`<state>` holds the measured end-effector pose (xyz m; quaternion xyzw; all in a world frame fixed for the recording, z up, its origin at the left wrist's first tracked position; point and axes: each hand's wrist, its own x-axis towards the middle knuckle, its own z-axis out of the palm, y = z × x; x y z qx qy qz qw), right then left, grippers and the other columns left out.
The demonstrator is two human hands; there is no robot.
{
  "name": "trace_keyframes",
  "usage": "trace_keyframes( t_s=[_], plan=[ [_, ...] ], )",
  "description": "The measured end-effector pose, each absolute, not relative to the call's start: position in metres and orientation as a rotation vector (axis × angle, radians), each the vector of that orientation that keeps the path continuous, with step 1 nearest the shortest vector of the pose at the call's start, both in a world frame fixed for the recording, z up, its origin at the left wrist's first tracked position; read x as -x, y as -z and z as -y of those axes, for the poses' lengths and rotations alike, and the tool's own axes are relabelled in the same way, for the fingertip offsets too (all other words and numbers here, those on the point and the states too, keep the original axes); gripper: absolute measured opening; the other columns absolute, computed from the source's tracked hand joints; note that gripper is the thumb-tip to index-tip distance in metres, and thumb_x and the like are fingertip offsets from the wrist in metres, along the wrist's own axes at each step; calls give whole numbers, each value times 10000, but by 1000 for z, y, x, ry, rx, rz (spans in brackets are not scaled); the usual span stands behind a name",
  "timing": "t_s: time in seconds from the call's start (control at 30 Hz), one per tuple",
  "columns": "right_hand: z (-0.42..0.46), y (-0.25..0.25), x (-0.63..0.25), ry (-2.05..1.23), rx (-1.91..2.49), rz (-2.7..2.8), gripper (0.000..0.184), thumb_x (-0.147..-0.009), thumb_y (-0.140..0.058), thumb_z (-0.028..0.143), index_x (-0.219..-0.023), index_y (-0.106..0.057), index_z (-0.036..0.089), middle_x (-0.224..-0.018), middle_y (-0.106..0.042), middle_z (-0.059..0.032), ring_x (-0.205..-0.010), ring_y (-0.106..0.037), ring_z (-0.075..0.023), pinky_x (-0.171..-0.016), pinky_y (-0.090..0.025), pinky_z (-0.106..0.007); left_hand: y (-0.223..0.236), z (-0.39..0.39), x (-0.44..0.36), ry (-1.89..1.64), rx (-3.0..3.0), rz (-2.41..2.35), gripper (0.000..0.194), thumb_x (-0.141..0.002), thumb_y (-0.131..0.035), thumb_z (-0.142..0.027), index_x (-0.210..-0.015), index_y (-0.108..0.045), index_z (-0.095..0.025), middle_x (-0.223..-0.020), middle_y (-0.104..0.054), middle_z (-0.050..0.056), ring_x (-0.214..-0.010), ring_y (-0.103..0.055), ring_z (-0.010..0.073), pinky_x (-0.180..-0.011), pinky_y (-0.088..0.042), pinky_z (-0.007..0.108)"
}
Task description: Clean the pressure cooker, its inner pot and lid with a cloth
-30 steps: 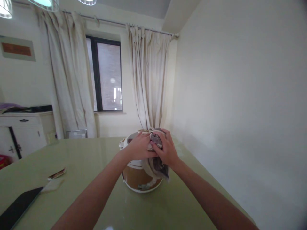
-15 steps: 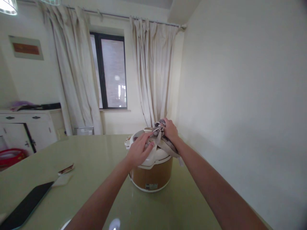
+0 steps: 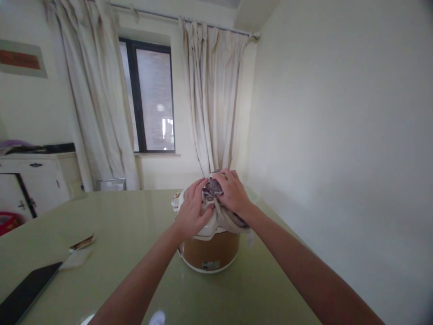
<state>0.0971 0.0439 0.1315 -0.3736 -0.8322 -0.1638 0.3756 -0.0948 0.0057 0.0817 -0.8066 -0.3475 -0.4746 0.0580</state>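
A rice cooker (image 3: 209, 250) with a tan body and a white lid stands on the pale green table (image 3: 135, 271). My left hand (image 3: 191, 211) lies flat on the lid with its fingers stretched out. My right hand (image 3: 232, 192) presses a bunched grey and white cloth (image 3: 212, 188) onto the top of the lid, fingers curled over it. Part of the cloth hangs down the cooker's right side. The two hands almost touch over the lid.
A dark flat tablet (image 3: 23, 295) and small papers (image 3: 80, 243) lie at the table's left. A white cabinet (image 3: 30, 180) and a red basin (image 3: 8, 222) stand at the far left. Curtains (image 3: 213, 99) flank a dark window (image 3: 150, 97). A bare wall runs along the right.
My right hand has drawn the cloth back from the lid's far edge towards the middle. My left hand stays on the lid, now closer to the right one.
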Motion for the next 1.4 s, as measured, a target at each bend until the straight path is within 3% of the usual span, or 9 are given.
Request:
trace_keyframes(
  t_s=[0.13, 0.27, 0.47, 0.67, 0.83, 0.97, 1.13, 1.3, 1.4],
  plan=[
    [-67, -161, -84, 504, 625, 2478, 321, -945, -600, 130, -1254, -638, 212, -1281, -593, -124, -1198, -513, -292, -1086, -447, -440, -77, -8, 96, 1443, 2322, 992, 825, -1016, -543, -394, -1670, -88, -180, -1649, -317, 228, -1564, -279, 364, -1263, -284, 612],
    [-74, -163, -80, 424, 575, 2475, 378, -954, -677, 245, -1326, -621, 201, -1281, -604, -120, -1183, -555, -275, -1062, -467, -412, -73, -11, 98, 1433, 2282, 986, 889, -1016, -559, -398, -1683, -19, -168, -1691, -241, 239, -1597, -214, 366, -1284, -241, 607],
    [-55, -141, -109, 186, 618, 2332, 323, -953, -708, 513, -1135, -776, 255, -1293, -635, -94, -1195, -591, -270, -1100, -453, -427, -70, -16, 101, 1410, 2316, 1058, 851, -1003, -574, -380, -1673, -83, -197, -1654, -305, 218, -1567, -277, 359, -1266, -285, 615],
    [-54, -140, -160, 121, 675, 2463, 439, -852, -810, 428, -1251, -752, 255, -1381, -577, -122, -1303, -531, -320, -1157, -417, -502, -70, -14, 100, 1397, 2332, 1124, 780, -1005, -553, -405, -1650, -162, -207, -1591, -379, 207, -1503, -355, 364, -1226, -339, 612],
    [-54, -150, -132, 375, 821, 2486, 357, -883, -771, 310, -1231, -746, 235, -1331, -567, -135, -1220, -521, -320, -1070, -480, -489, -73, -12, 98, 1364, 2341, 1113, 728, -1010, -548, -406, -1618, -215, -185, -1544, -415, 201, -1465, -381, 355, -1219, -344, 580],
    [-57, -170, -91, 557, 636, 2637, 305, -939, -692, 224, -1241, -729, 251, -1270, -604, -114, -1147, -527, -294, -1026, -493, -450, -72, -14, 98, 1376, 2326, 1104, 771, -993, -561, -413, -1617, -187, -157, -1539, -406, 210, -1455, -382, 360, -1232, -319, 588],
    [-65, -178, -82, 481, 572, 2697, 217, -942, -670, 199, -1119, -783, 254, -1233, -639, -92, -1139, -569, -277, -1013, -493, -411, -72, -14, 100, 1395, 2315, 1120, 777, -978, -573, -407, -1614, -197, -169, -1548, -397, 205, -1472, -365, 364, -1239, -309, 593],
    [-61, -165, -121, 188, 609, 2618, 333, -861, -750, 239, -1193, -779, 221, -1191, -653, -98, -1097, -622, -270, -1036, -486, -420, -74, -12, 101, 1365, 2373, 1101, 682, -995, -536, -359, -1589, -253, -179, -1539, -424, 193, -1466, -382, 342, -1229, -327, 577],
    [-46, -156, -143, 118, 660, 2584, 518, -850, -819, 422, -1319, -723, 226, -1272, -644, -119, -1179, -603, -298, -1072, -461, -445, -74, -11, 101, 1378, 2387, 1101, 624, -999, -496, -315, -1568, -287, -170, -1526, -448, 189, -1448, -403, 332, -1211, -359, 566]
  ],
)
